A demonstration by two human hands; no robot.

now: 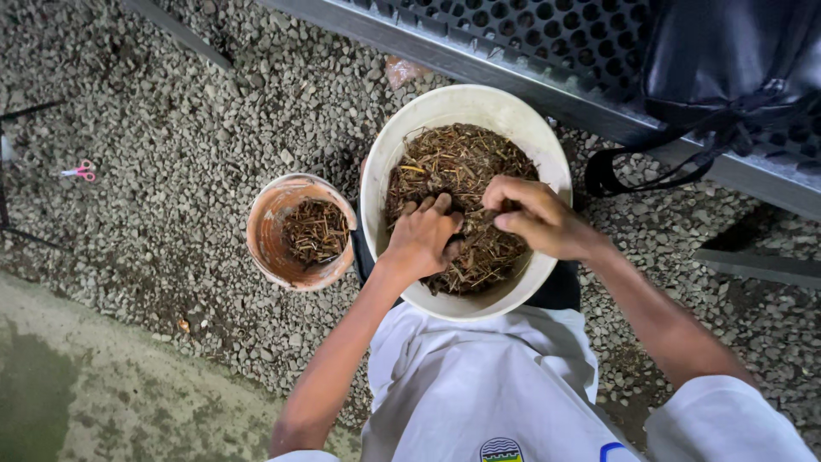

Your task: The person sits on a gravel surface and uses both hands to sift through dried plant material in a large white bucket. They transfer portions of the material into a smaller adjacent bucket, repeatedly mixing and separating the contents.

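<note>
Gravel ground: grey stones cover most of the view, with a paler concrete strip along the lower left.
Metal bench: perforated, runs across the top right; a black bag sits on it, its strap hanging down over the edge.
White bucket: the largest vessel, held in the person's lap, filled with brown dried plant fibres — strands and roots mixed.
Orange pot: smaller, stained, standing on the gravel just beside the bucket's left side; a small clump of the same fibres lies in it.
Right hand: inside the bucket, fingers curled and pinching at some fibres.
Left hand: also in the bucket, fingers bent down into the fibres, touching them — whether it grips any, cannot tell.
Pink scissors: small, lying on the gravel far left, well apart from both vessels.
</note>
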